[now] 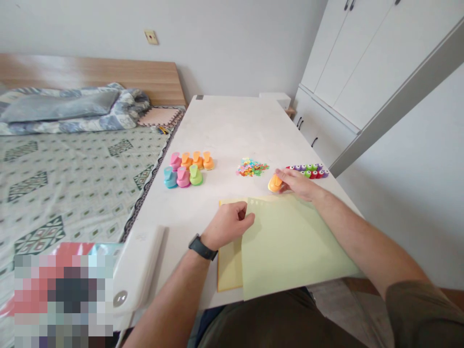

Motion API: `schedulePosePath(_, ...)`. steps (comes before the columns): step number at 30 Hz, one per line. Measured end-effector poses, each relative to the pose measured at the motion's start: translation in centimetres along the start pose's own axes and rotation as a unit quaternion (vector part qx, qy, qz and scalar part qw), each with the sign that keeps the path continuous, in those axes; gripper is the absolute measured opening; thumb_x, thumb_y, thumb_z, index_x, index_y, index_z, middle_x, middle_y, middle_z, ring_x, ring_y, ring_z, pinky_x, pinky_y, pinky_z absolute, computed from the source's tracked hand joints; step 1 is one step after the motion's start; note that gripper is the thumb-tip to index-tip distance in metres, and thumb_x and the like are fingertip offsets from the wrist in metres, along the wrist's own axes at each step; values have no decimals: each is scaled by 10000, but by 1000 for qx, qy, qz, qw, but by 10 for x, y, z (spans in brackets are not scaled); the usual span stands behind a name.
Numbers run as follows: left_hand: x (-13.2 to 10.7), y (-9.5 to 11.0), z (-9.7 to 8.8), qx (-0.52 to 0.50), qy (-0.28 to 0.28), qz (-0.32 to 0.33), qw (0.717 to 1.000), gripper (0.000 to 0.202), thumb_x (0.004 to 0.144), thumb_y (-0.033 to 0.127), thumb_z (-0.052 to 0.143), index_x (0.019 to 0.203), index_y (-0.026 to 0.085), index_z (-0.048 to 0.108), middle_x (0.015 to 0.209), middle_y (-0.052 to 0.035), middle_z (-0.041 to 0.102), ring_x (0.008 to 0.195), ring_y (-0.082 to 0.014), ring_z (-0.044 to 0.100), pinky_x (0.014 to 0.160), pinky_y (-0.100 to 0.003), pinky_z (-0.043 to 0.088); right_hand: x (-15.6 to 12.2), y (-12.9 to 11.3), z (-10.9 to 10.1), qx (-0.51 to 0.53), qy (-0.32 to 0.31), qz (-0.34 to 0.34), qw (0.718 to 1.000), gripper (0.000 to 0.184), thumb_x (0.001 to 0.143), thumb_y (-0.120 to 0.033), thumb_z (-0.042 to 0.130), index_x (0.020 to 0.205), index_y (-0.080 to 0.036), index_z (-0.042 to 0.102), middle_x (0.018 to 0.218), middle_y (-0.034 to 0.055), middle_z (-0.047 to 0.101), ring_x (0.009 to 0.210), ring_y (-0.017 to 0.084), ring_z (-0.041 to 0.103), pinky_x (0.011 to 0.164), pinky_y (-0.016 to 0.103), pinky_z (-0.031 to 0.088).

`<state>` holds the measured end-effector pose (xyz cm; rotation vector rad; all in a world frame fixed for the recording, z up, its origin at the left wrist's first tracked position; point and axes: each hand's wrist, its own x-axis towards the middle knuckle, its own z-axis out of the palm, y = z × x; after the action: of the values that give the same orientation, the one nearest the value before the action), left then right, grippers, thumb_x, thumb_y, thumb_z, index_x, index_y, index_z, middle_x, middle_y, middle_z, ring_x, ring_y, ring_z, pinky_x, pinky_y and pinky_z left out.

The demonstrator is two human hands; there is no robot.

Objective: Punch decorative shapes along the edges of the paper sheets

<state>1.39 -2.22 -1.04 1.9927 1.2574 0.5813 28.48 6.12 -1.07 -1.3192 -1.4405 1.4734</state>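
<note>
Looking down, I see one long white counter [224, 125] with a smooth, faintly mottled top. It runs away from me, with one bed [72, 179] in a diamond-patterned cover along its left side. Nearest me lie two sheets of thin, matte paper. One is a pale green sheet [290, 241], lying on top and overhanging the near edge. The other is a yellow sheet [229, 266] beneath it, showing only as a strip on the left. One rounded white plastic case [139, 266] sits at the counter's near left corner.

My left hand [228, 224], with a black watch [202, 247] on its wrist, rests on the left edge of the pale green sheet. Its fingers are curled in tight and pinch that edge. My right hand [297, 183] is at the sheet's far right corner, its fingers closed over one glossy orange paper punch [274, 183].

Farther out on the left stand seven larger punches [186, 169], all rounded plastic. Three are orange, two pink, one teal and one green. On the right is a row of small punches [310, 170] in purple, green and red, too tightly packed to count. Between the two groups lies one heap of tiny cut-outs [252, 167] in many colours.
</note>
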Motion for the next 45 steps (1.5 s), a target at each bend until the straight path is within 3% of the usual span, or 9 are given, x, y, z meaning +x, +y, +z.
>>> schedulePosePath(5,-1,3,-2,-4,5,-2,1000,311,864,349,537,631,197,397,557,54,408,538,-95,341,527,-263,241,32,-6,23,32,2,-11,999,518,848,-685,630,845,-169,674,909,117,758,802,194,695,636,270,576)
schedulePosePath(9,-1,3,-2,-14,16,-4,1000,304,857,343,538,628,199,401,556,53,408,534,-97,346,529,-264,242,50,-12,28,46,21,-18,999,547,816,-719,639,860,-175,669,960,129,755,820,206,693,595,276,563)
schedulePosePath(15,-2,3,-2,-15,43,-5,999,305,846,322,543,613,197,390,547,49,414,530,-97,352,536,-268,232,62,-28,38,-13,46,-51,998,579,813,-767,592,852,-192,643,889,108,744,736,177,658,448,221,380)
schedulePosePath(24,-2,2,0,-15,49,-4,999,296,840,307,543,613,199,388,546,51,427,532,-99,358,541,-276,235,102,-53,133,-141,-69,-73,985,608,740,-776,665,787,-171,654,694,41,657,619,136,538,506,239,368)
schedulePosePath(28,-1,0,0,-20,51,-8,998,290,830,302,543,605,198,391,545,48,426,534,-101,362,544,-277,235,124,-52,168,-238,-51,-96,965,616,744,-795,637,732,-179,647,556,-25,523,536,109,427,507,251,278)
schedulePosePath(31,-2,0,0,-26,53,-10,998,290,821,301,546,597,199,393,538,46,429,529,-102,353,540,-281,229,135,-51,182,-267,-25,-92,959,618,789,-795,583,748,-183,659,581,-20,550,536,113,430,518,260,281)
schedulePosePath(38,-2,1,1,-34,54,-16,998,289,810,294,556,588,201,396,535,45,442,516,-102,355,538,-285,226,133,-56,179,-324,31,-92,941,539,826,-721,607,803,-190,692,697,17,658,627,147,544,568,268,349)
schedulePosePath(42,-2,0,0,-26,58,-20,998,285,819,302,557,597,200,410,537,45,446,514,-103,373,536,-285,227,117,-58,156,-251,13,-104,962,478,840,-658,646,893,-186,692,790,33,692,667,141,575,565,244,397)
schedulePosePath(45,-2,-1,-1,-22,63,-20,998,291,832,310,551,603,202,407,537,45,437,519,-107,376,536,-286,225,97,-58,125,-192,19,-119,974,456,849,-628,657,970,-189,687,848,49,706,652,139,586,557,250,436)
